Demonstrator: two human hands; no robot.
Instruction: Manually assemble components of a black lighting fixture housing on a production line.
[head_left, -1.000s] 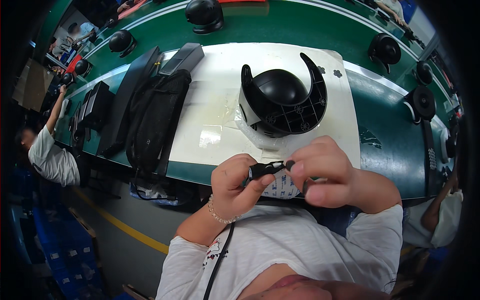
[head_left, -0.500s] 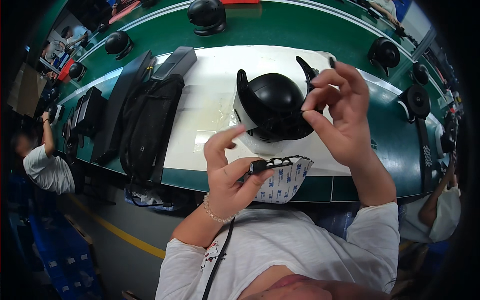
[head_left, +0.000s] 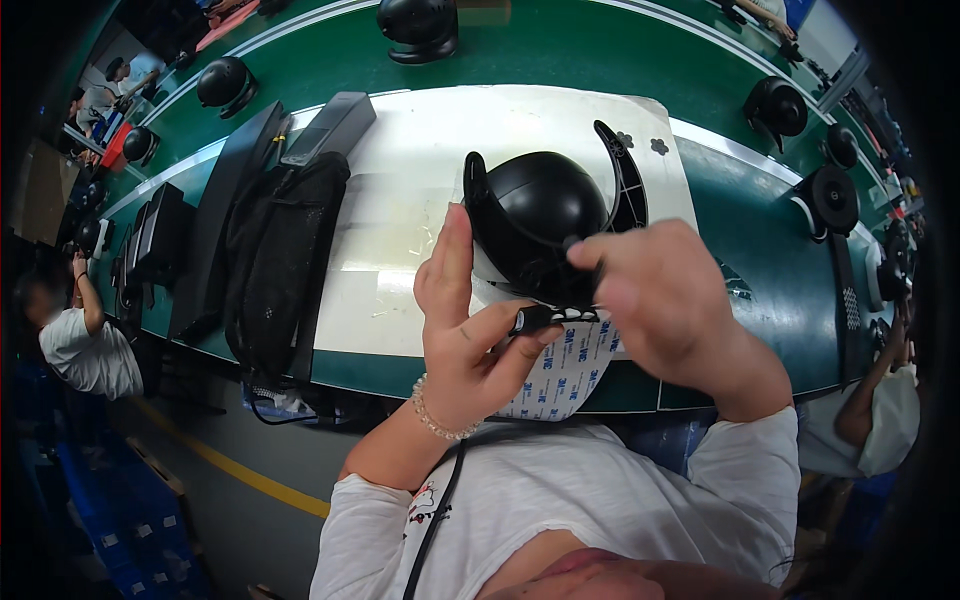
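My left hand (head_left: pixel 462 335) pinches a sheet of adhesive pads (head_left: pixel 560 372) between thumb and forefinger. The sheet's liner is white with blue print, and cut-out black material curls along its upper edge. My right hand (head_left: pixel 668 295) is smeared by motion beside the near right side of a black domed device (head_left: pixel 550 200). A small dark spot shows at its fingertip, too blurred to name. The device has two curved, horn-like arms and sits on a white board (head_left: pixel 400 225). My left fingertips are close to its left arm; contact is unclear.
Two small dark flower-shaped pieces (head_left: pixel 659 146) lie on the board's far right. A black mesh bag (head_left: pixel 285 260) and long dark boxes (head_left: pixel 225 225) stand left. Similar black devices (head_left: pixel 418 28) stand on the green table beyond. Co-workers sit at both sides.
My right hand has come down and toward me, to the near side of the device. My left hand's raised fingers have straightened upward; it keeps the sheet. The flower-shaped pieces are now uncovered.
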